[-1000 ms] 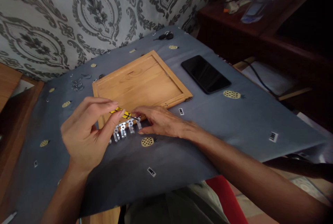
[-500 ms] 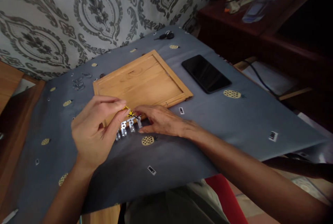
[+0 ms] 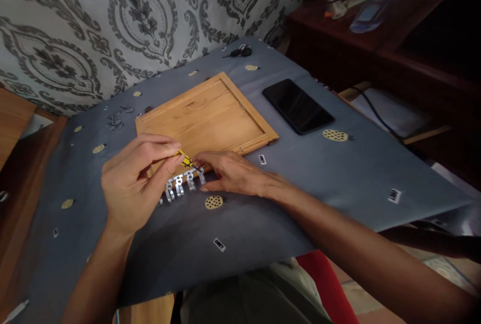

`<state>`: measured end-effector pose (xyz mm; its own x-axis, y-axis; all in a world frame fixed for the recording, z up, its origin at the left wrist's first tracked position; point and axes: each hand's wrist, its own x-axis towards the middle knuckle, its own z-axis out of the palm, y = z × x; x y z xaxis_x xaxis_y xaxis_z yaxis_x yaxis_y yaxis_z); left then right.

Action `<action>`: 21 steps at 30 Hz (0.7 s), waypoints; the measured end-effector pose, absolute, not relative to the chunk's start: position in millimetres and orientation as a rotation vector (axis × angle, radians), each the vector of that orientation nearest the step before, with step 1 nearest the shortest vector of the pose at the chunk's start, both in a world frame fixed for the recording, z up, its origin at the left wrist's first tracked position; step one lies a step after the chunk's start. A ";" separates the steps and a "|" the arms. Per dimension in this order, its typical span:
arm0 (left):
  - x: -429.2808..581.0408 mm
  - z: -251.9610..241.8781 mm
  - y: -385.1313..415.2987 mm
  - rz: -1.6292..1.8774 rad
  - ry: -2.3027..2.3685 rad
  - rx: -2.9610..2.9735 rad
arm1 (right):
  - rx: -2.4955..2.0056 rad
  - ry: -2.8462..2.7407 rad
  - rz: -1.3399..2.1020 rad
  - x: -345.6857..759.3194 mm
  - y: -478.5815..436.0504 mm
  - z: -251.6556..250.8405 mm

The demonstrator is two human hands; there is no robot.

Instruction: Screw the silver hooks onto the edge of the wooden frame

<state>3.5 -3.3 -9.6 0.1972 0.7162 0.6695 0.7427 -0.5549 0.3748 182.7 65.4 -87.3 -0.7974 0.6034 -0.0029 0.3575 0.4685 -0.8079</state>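
Note:
My left hand (image 3: 131, 183) pinches a small screwdriver with a yellow and black handle (image 3: 187, 160) between thumb and fingers. Its shaft slants down to the right, the tip meeting the right end of a silver metal hook rail (image 3: 179, 184). That rail has several curved hooks and lies along the near edge of a framed wooden board (image 3: 203, 118). Around the rail's right end, my right hand (image 3: 235, 172) has its thumb below and its fingers above, steadying it. The fingertips partly hide the screwdriver tip, and a screw there cannot be made out.
A black phone (image 3: 298, 106) lies right of the board. Keys (image 3: 241, 51) rest at the far edge, and several loose metal hooks (image 3: 114, 121) lie at the left. A patterned curtain (image 3: 143, 18) hangs behind the blue tablecloth (image 3: 270, 223). A clear bottle (image 3: 370, 15) stands on a dark cabinet.
My left hand has shifted slightly up and left, and more of the yellow screwdriver handle and the rail's left hooks show. My right hand stays in place.

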 end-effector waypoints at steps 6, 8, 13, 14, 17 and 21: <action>1.8 -8.9 -2.4 -1.306 -1.451 -2.447 | -0.794 -2.425 1.231 182.1 65.4 -89.6; 1.4 -8.9 -2.2 -1.317 -1.449 -2.462 | -0.790 -2.428 1.218 182.1 65.4 -89.5; 1.6 -8.2 -2.3 -1.312 -1.439 -2.495 | -0.810 -2.438 1.221 182.5 65.0 -87.5; 1.8 -8.0 -2.4 -1.313 -1.434 -2.498 | -0.813 -2.437 1.222 182.6 64.9 -87.2; 1.9 -7.4 -2.5 -1.316 -1.429 -2.501 | -0.804 -2.438 1.227 182.6 64.9 -87.3; 1.6 -7.3 -2.1 -1.302 -1.411 -2.513 | -0.789 -2.438 1.214 182.1 65.3 -88.9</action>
<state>1.6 -2.1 -7.3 0.2631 0.7177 0.6447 0.7003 -0.6017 0.3841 182.1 65.3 -88.9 -0.8025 0.5961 0.0261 0.3384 0.4907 -0.8029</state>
